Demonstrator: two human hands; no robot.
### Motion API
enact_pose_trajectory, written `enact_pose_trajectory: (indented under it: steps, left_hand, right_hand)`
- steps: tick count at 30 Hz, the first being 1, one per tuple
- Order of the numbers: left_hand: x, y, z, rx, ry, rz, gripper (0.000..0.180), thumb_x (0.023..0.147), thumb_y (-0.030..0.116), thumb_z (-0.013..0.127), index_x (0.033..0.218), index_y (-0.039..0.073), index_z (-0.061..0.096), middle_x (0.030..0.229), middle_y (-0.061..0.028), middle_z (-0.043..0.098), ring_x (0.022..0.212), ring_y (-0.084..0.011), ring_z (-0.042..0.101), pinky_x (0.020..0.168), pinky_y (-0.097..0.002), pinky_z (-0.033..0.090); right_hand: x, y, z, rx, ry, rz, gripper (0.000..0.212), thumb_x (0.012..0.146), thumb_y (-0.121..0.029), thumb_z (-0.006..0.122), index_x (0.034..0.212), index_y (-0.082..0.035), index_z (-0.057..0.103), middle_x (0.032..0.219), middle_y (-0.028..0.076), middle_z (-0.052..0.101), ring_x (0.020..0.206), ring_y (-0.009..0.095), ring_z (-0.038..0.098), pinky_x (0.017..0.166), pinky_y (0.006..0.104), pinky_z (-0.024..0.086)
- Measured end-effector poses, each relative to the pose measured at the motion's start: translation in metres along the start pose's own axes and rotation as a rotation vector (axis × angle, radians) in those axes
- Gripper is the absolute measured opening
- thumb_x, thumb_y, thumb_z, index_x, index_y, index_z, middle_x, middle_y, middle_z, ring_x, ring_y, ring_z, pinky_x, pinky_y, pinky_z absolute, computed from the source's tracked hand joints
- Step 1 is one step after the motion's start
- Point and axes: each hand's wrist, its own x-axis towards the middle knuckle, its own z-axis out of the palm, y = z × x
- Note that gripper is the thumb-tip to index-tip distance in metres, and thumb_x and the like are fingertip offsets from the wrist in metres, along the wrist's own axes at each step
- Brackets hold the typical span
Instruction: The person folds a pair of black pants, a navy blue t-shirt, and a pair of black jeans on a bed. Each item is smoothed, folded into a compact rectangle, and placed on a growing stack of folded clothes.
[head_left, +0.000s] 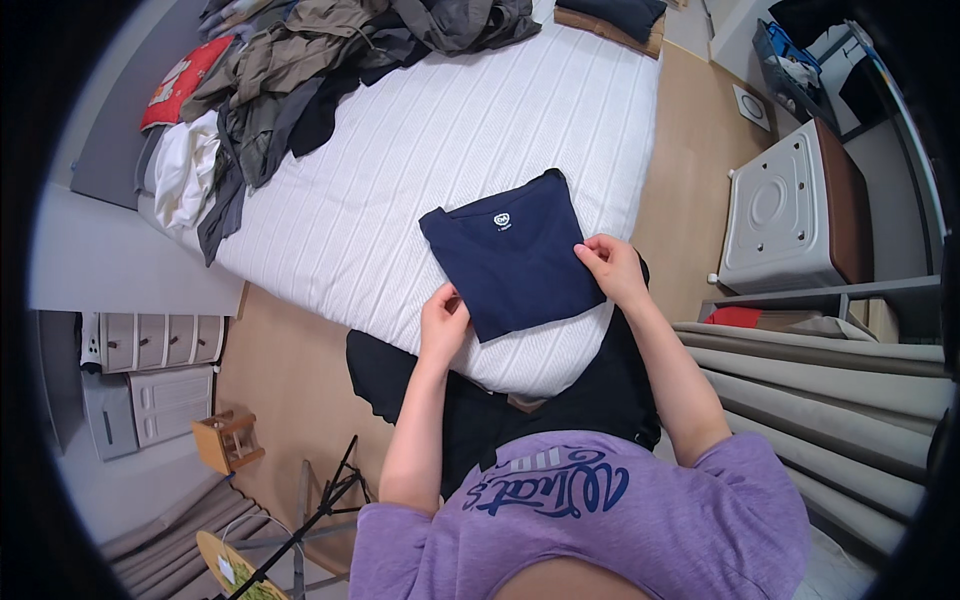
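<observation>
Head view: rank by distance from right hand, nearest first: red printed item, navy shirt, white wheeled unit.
From the right hand:
1. Navy shirt: touched at its right edge.
2. White wheeled unit: on the floor, right of the bed.
3. Red printed item: far upper left.

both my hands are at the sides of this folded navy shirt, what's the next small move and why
Probably a gentle outward tug to straighten its sides: the left hand and right hand are at opposite edges of the folded navy shirt, which lies on the white striped bedding, neckline facing away.
</observation>
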Motion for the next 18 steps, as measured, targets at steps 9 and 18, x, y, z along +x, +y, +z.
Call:
enact_pose_trajectory:
  steps: [9,18]
  left_hand:
    - [-0.02,0.007,-0.023,0.384,-0.229,-0.386,0.017,0.093,0.007,0.065,0.104,-0.004,0.071,0.078,-0.0058,0.071,0.063,-0.0112,0.065,0.058,-0.0253,0.053]
    - [0.004,0.03,-0.028,0.786,-0.46,-0.397,0.019,0.092,0.014,0.066,0.09,-0.003,0.072,0.073,-0.005,0.068,0.061,-0.0123,0.064,0.059,-0.028,0.053]
  right_hand:
    - [-0.037,-0.006,-0.02,-0.17,-0.201,0.211,0.03,0.095,-0.029,0.076,0.092,0.002,0.075,0.069,0.005,0.07,0.064,0.013,0.065,0.061,0.0322,0.051]
    - [-0.019,-0.022,-0.034,-0.664,-0.425,0.133,0.033,0.087,-0.04,0.079,0.088,-0.007,0.079,0.083,0.014,0.076,0.081,0.033,0.074,0.074,0.0433,0.057]
